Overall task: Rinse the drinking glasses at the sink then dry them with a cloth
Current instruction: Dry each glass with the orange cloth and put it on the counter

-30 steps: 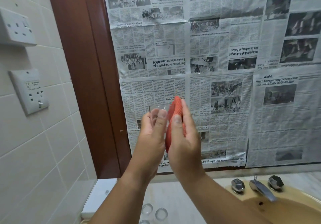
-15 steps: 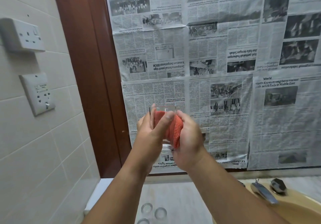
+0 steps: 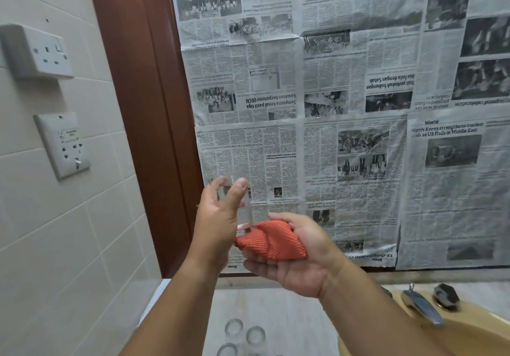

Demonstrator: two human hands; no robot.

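Above the left end of the surface (image 3: 278, 311), held clear of it; entries as I log them from my station.

1. Drinking glass (image 3: 246, 215): clear, upright, raised in front of the papered wall. Left hand (image 3: 218, 217) grips it, fingers wrapped round the far side, thumb on the near side. I judge it is held high so that any wet left on it shows against the light.
2. Cloth (image 3: 271, 241): orange, ribbed, bunched. Right hand (image 3: 300, 264) lies palm up beneath it, fingers curled under and thumb over the top. The bunched end meets the foot of the glass. I take this as the drying step, with the base being wiped.
3. Further glasses (image 3: 234, 326): at least three, standing close together near the surface's left edge, at the bottom of my view. I cannot tell whether they are wet or dry.
4. Sink (image 3: 408, 336): mustard-coloured, at the surface's right end, with a chrome tap (image 3: 422, 310) and a knob (image 3: 445, 295) beside it. No running water seen.
5. Room: newspaper sheets (image 3: 331, 101) cover the panel behind the surface, inside a dark wooden frame (image 3: 143, 107). A pale tiled wall (image 3: 69, 245) on the left carries two sockets (image 3: 38, 52).
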